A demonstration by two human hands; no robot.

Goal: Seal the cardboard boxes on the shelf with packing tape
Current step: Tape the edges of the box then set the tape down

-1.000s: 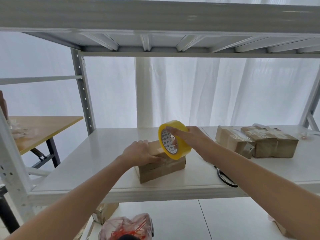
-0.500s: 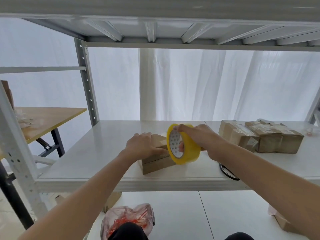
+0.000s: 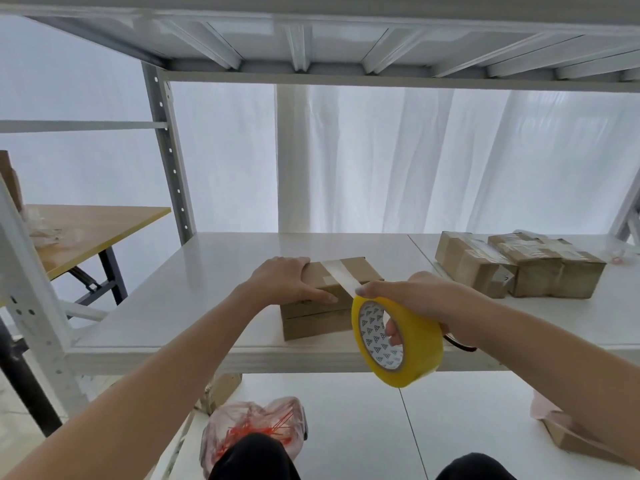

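A small cardboard box [image 3: 353,271] sits near the front edge of the white shelf [image 3: 194,299]. My left hand [image 3: 287,282] lies flat on the box's left top and front corner, holding it down. My right hand [image 3: 419,303] grips a yellow roll of packing tape [image 3: 412,344], fingers through its core, in front of the shelf edge and below the box top. A strip of tape [image 3: 341,275] runs from the roll across the box's top toward its far edge.
Two taped cardboard boxes [image 3: 519,265] stand at the right of the shelf. Scissors [image 3: 462,344] lie half hidden behind my right wrist. A plastic bag with red ties [image 3: 249,424] and another box [image 3: 575,441] rest on the lower level. A wooden table [image 3: 86,230] stands left.
My right hand has pulled the roll from the box's top toward me and down past the shelf edge, drawing a strip of tape across the top. My left hand stays on the box.
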